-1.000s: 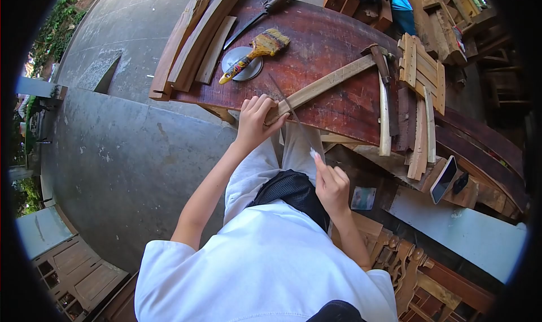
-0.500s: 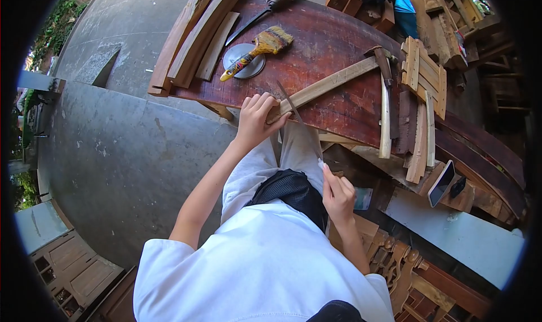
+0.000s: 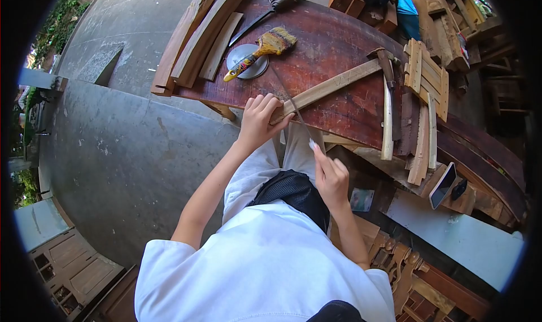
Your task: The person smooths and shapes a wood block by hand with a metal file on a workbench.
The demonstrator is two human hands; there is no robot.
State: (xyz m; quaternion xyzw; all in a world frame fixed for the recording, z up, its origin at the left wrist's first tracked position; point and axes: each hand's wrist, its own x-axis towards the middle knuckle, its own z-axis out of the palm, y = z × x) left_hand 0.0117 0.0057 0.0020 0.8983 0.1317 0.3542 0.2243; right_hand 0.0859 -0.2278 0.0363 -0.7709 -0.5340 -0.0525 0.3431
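Note:
My left hand grips the near end of a wooden strip at the edge of the red-brown table. The strip runs to the upper right, its far end beside a hammer. In my right hand is the pale handle of a thin, long-bladed tool, perhaps a file or saw. Its blade crosses the strip just right of my left fingers and points up-left. A paintbrush lies on a round lid farther back.
Curved wooden pieces and a dark-handled tool lie at the table's back left. Wood strips and a slatted wooden piece are on the right. A phone stands at the lower right. My knees are under the table edge.
My right hand has pushed forward and slightly left, and the blade reaches farther across the strip toward the lid. My left hand keeps its hold on the strip.

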